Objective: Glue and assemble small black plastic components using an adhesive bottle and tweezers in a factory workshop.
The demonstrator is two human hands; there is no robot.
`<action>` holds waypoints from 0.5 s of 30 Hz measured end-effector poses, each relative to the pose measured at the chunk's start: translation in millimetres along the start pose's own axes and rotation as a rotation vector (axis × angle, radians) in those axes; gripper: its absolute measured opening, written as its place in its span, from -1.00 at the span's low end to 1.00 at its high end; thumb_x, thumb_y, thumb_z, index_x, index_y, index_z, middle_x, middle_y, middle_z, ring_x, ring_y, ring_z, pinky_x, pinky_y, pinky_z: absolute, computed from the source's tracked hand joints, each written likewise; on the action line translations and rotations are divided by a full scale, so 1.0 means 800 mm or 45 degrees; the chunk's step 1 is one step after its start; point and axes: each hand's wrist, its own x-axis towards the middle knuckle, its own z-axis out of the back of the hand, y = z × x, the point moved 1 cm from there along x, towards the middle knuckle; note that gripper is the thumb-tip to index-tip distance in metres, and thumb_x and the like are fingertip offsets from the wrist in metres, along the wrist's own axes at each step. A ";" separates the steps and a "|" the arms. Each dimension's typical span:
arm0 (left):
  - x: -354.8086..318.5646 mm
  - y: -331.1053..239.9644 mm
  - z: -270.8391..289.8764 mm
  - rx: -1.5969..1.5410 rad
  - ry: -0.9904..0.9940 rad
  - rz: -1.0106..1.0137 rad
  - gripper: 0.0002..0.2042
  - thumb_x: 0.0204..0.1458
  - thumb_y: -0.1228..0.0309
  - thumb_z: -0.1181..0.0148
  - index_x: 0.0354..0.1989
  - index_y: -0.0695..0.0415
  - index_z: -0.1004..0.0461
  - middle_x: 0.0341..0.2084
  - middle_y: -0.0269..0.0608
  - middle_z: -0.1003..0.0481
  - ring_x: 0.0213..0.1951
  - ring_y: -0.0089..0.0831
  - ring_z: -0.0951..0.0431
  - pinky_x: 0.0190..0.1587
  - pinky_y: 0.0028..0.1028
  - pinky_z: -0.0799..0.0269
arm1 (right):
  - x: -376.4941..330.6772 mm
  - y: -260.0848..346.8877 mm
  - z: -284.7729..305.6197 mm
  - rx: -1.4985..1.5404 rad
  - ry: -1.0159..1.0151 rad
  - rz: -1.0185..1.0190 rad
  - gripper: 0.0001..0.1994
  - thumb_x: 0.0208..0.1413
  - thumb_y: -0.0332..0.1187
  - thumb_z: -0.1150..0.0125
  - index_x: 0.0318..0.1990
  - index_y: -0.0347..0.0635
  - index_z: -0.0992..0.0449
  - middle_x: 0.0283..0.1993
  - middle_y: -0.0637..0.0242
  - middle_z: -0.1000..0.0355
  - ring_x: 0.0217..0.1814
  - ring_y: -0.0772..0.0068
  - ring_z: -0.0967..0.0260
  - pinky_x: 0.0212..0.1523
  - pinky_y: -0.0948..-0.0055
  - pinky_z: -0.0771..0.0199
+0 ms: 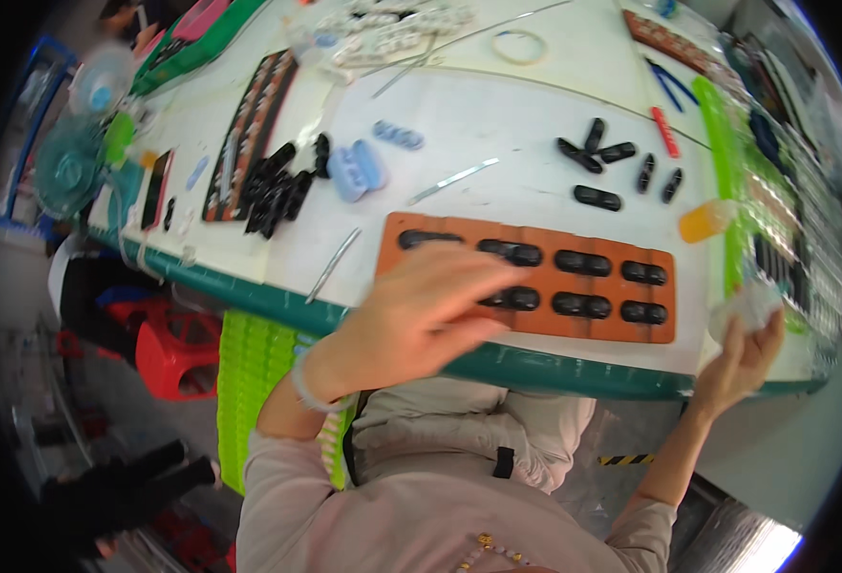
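The left hand (421, 310) hovers flat, fingers spread and empty, blurred, over the near left end of a brown rectangular tray (535, 277) that lies on the white counter (497, 124) close to its green near edge. The hand's fingertips point right and slightly away, along the tray's long axis, which runs left to right; the black oval plastic pieces (583, 263) seated in the tray's pockets lie just beyond the fingertips, to the right, each with its own long axis also left to right. Whether the fingers touch the tray cannot be told. The right hand (746, 353) is at the near right corner of the counter, well apart from the tray's pieces, curled around a crumpled clear plastic bag (750, 306), so the left hand is much the nearer to the tray. Farther out, loose black oval pieces (612, 162) lie scattered on the far right, a pile of more black pieces (277, 186) sits to the far left beside a second long brown tray (249, 124), pale blue moulded pieces (356, 170) lie between them, and thin metal rods (451, 180) rest across the counter.
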 end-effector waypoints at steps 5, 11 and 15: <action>-0.080 0.031 0.050 0.171 -0.453 0.459 -0.70 -0.05 0.57 -0.30 -0.08 0.23 -0.53 -0.22 -0.13 -0.54 -0.28 -0.41 -0.53 -0.25 -0.49 -0.46 | 0.041 0.077 -0.157 0.170 0.745 0.043 -0.54 0.09 -0.54 -0.23 0.15 -0.41 -0.28 0.05 0.21 -0.30 0.12 0.41 -0.32 0.17 0.39 -0.32; -0.128 0.047 0.069 0.122 -0.828 0.737 -0.76 0.01 0.56 -0.25 -0.11 0.25 -0.54 -0.29 -0.21 -0.54 -0.37 -0.56 -0.50 -0.30 -0.57 -0.43 | 0.144 -0.025 -0.320 -0.028 0.671 0.284 -0.39 -0.02 -0.18 -0.39 0.09 -0.44 -0.36 -0.01 0.01 -0.45 -0.02 0.24 -0.46 -0.01 0.38 -0.44; -0.155 0.056 0.082 0.159 -0.897 0.748 -0.79 0.04 0.55 -0.23 -0.13 0.24 -0.55 -0.34 -0.23 -0.54 -0.39 -0.59 -0.50 -0.33 -0.60 -0.42 | 0.164 -0.061 -0.352 -0.251 0.668 0.255 -0.33 -0.08 -0.09 -0.42 0.09 -0.40 -0.36 -0.01 -0.01 -0.45 0.02 0.17 -0.41 0.01 0.31 -0.41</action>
